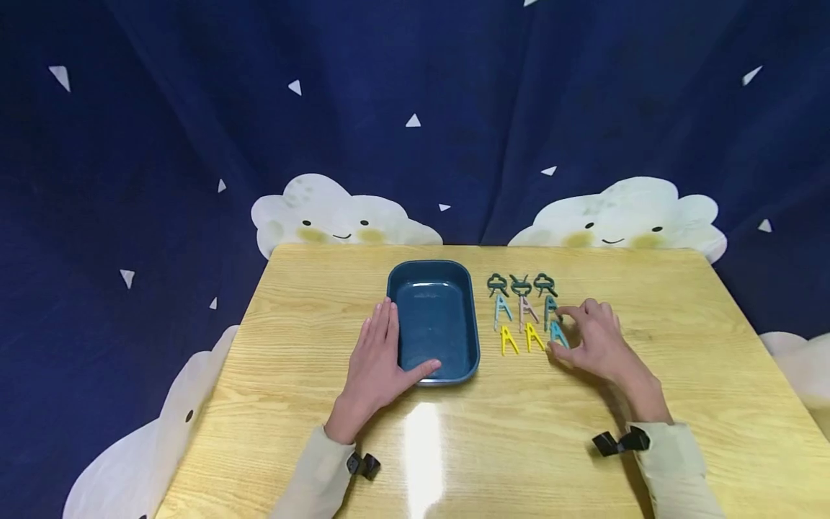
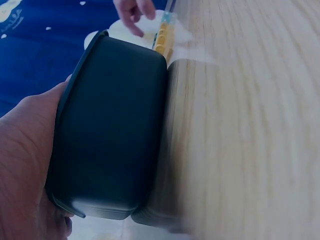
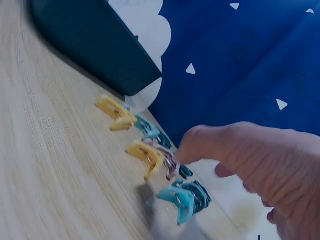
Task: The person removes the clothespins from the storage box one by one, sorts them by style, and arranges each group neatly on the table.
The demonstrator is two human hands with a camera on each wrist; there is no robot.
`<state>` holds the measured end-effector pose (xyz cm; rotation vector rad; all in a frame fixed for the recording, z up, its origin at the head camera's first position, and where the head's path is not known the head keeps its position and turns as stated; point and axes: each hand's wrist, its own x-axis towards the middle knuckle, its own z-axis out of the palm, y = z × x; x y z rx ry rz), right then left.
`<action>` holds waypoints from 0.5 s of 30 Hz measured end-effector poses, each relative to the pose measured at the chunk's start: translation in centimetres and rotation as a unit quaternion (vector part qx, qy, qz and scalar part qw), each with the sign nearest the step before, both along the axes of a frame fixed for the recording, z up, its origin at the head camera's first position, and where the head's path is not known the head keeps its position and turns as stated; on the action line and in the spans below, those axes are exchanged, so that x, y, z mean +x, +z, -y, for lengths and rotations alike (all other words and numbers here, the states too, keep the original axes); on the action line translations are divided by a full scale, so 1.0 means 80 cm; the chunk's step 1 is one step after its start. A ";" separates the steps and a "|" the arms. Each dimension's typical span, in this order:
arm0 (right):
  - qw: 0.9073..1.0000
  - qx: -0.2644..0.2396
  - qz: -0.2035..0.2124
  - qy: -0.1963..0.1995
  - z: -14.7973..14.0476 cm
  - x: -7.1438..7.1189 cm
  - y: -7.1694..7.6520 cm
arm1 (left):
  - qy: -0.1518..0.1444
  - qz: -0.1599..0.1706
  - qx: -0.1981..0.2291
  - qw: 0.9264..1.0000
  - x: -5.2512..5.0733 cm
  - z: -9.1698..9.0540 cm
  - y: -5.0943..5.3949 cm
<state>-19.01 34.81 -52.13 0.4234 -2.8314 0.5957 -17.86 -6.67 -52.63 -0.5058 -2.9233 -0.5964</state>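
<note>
A dark teal plastic basin (image 1: 433, 324) stands on the table, and my left hand (image 1: 379, 353) rests along its left rim with fingers straight and thumb spread over the near edge. Right of the basin, clothespins lie in three rows. Cloud-shaped dark green clips (image 1: 497, 284) form the back row. The middle row has a light blue clothespin (image 1: 502, 310), a pink one (image 1: 527, 310) and a grey-green one (image 1: 550, 310). Two yellow clothespins (image 1: 534, 336) and a blue clothespin (image 1: 558, 334) make the front row. My right hand (image 1: 599, 342) hovers beside the blue one, thumb and index finger apart, holding nothing.
The light wooden table (image 1: 292, 317) carries the basin and the clips. Behind it hangs a dark blue curtain (image 1: 363, 137) with white triangles and smiling clouds. A black band with a small box (image 1: 620, 441) is on the right sleeve, and another is on the left.
</note>
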 end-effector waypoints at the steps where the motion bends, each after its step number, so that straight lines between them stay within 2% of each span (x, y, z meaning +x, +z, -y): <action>1: 1.000 -0.007 -0.011 0.001 0.002 0.000 0.002 | -0.001 -0.002 0.000 1.000 -0.002 0.000 0.000; 7: 0.995 -0.060 -0.069 0.028 0.027 -0.001 0.016 | 0.004 -0.018 0.015 1.000 -0.011 0.002 -0.003; 10: 0.994 -0.072 -0.071 0.039 0.043 0.003 0.019 | 0.007 -0.030 0.023 0.999 -0.012 0.004 -0.004; 15: 0.997 -0.045 -0.054 0.039 0.064 0.014 0.019 | 0.001 -0.043 0.025 0.999 -0.008 0.006 -0.001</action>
